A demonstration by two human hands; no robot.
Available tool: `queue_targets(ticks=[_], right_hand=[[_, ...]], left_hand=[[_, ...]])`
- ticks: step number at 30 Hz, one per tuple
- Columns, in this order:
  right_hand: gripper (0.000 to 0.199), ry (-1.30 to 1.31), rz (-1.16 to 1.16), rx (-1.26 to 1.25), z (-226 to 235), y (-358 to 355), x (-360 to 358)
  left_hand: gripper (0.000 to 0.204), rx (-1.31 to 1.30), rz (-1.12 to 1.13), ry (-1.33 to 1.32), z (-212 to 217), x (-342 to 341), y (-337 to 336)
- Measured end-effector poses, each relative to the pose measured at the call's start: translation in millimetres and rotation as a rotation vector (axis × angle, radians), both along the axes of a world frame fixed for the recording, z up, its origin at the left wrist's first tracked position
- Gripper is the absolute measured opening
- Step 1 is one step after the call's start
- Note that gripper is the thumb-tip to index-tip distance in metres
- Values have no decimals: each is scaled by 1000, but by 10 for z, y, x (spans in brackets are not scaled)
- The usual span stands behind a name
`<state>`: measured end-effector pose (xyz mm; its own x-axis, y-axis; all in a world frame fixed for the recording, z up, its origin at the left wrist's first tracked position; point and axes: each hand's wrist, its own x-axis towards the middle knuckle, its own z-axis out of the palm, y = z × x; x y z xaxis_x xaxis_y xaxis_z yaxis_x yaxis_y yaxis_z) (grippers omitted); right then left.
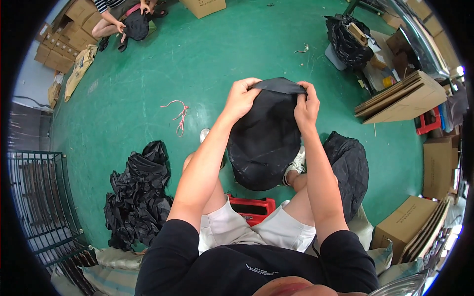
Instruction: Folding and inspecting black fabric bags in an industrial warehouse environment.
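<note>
A rounded, bag-like piece of black cloth [266, 140] hangs in front of me, between my knees. Its far edge is folded over, and both hands grip it there. My left hand [242, 98] pinches the left end of the fold, its thumb on top. At the right end, my right hand [307, 107] has its fingers curled round the edge. Whether anything is inside the cloth bag cannot be seen. Beside my right leg lies a black cloth heap [347, 165]. A crumpled pile of black plastic [139, 192] rests on the floor to my left.
A red stool [253, 209] shows between my thighs. Pink string [181, 116] lies on the green floor. Flattened cardboard [397, 98] leans at the right, near a carton [406, 222]. A black metal rack [42, 190] stands left. Another person's hands hold black cloth [136, 25] at far left.
</note>
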<state>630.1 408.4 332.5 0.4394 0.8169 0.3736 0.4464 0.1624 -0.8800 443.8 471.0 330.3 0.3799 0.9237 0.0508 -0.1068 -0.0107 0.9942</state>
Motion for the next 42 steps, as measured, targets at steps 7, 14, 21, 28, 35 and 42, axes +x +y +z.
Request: queue_targets(ticks=[7,14,21,28,35,42], right_hand=[[14,507,233,-135,-121,109,194],[18,937,563,-230,-33,12,279],[27,1219,735,-322,165,-112,321],[34,1373,852,-234,81,-133,410],[34,1467,859,-165,-4,-177,483],[30,1301,747,-311,51,-153,472]], left_hand=[[11,-209,-305,-193,185,-187,79],[27,-406,-400,-397,244,-283,20],[38,-458,-336,-567,213,-279,19],[39,-469,-329,-544,155,-279,51],[38,-375,-515,-259,356,-250,-60],[56,-437,-687,-303,266,-103,-120]])
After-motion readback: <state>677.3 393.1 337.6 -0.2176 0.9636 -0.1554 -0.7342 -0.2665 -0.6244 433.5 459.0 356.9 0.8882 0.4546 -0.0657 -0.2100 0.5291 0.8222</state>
